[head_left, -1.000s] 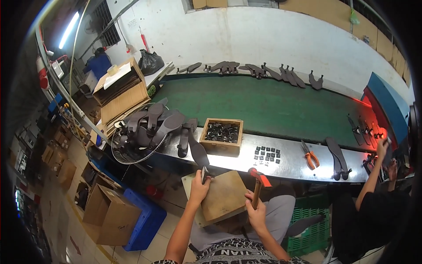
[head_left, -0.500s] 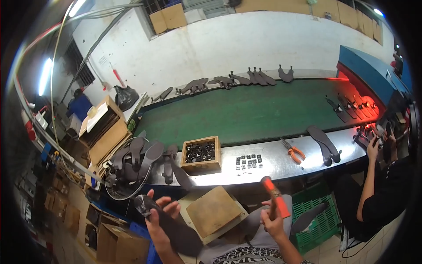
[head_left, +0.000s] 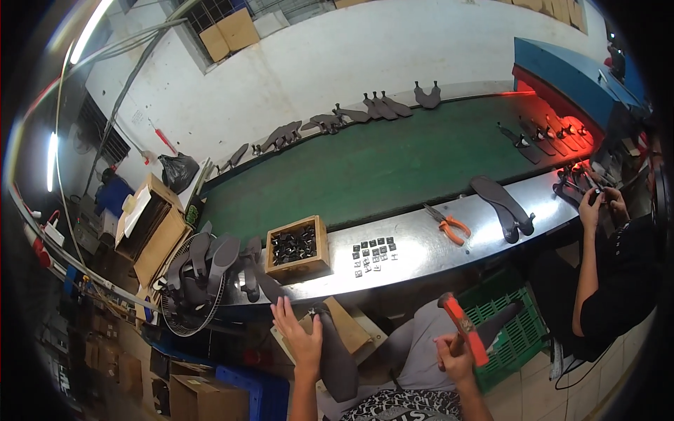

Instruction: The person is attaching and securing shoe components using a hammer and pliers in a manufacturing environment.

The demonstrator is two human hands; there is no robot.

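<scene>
Left hand [head_left: 300,342] spread flat on long dark shoe insole [head_left: 337,358], lower end cut off, right hand [head_left: 455,356] fisted around orange-handled hammer [head_left: 463,328], head hard to make out, steel desk [head_left: 421,256] edge just ahead

The hammer [head_left: 463,328] at five o'clock has an orange-red handle with a dark head. The sole [head_left: 335,354] at six o'clock is dark grey, on a tan board [head_left: 351,330]. The worktop [head_left: 421,256] is bare silver metal; the conveyor belt [head_left: 379,168] at twelve o'clock is deep green. The pliers [head_left: 447,226] have orange grips. The small box [head_left: 298,250] is pale wood, holding black clips. The crate [head_left: 516,337] at four o'clock is bright green.
</scene>
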